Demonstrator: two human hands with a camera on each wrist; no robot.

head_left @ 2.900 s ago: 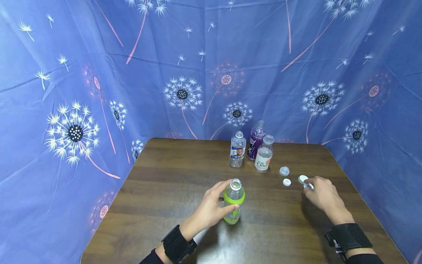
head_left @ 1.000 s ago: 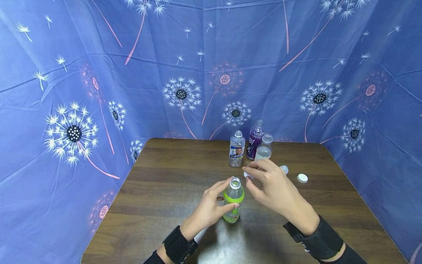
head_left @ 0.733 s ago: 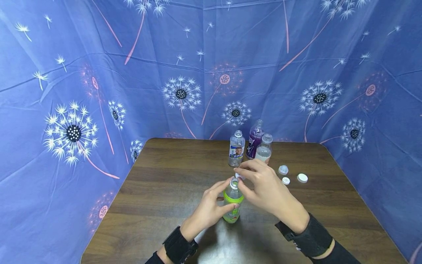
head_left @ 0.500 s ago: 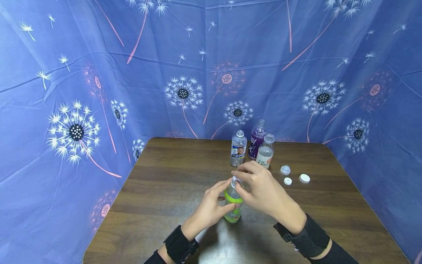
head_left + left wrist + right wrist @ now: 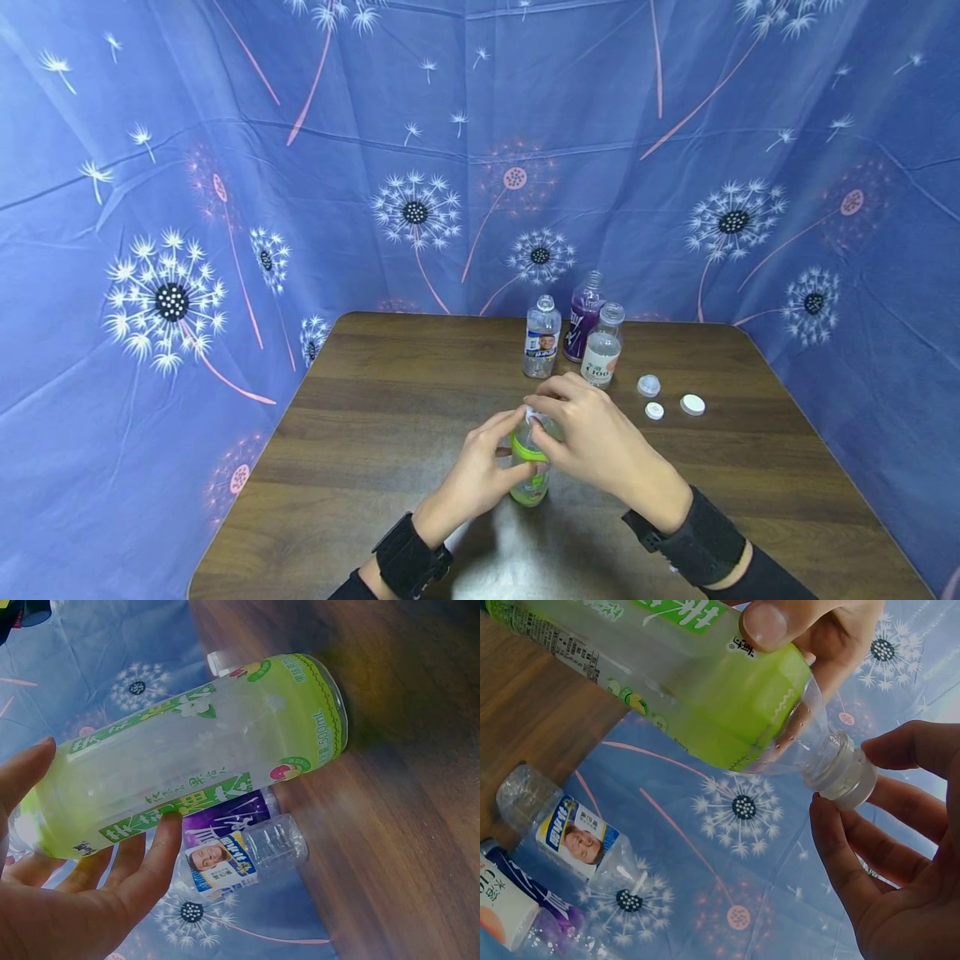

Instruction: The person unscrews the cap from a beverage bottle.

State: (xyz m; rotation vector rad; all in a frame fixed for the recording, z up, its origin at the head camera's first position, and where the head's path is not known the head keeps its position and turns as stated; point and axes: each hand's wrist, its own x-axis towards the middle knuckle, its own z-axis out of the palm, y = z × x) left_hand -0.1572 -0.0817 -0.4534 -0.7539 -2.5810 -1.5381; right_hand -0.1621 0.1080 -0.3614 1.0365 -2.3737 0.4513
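A clear plastic bottle with a green label (image 5: 217, 742) stands upright on the table in front of the person. The left hand (image 5: 483, 458) grips it round its upper body, thumb on the near side and fingers behind. At the mouth, the right hand (image 5: 592, 429) pinches a white bottle cap (image 5: 855, 780) between thumb and fingers. In the right wrist view the cap sits over the bottle's neck, in line with it. From the head view the right fingers hide most of the cap.
Behind stand three uncapped bottles: one with a face on its label (image 5: 542, 342), a purple one (image 5: 583, 321), and one with a white label (image 5: 602, 354). Three loose caps lie at the right: a translucent cap (image 5: 648, 385), a small white cap (image 5: 654, 411), a wider white cap (image 5: 693, 405).
The right hand has picked up a white cap from the right side of the table and carried it left onto the green-labelled bottle's mouth. The left hand has kept its grip.
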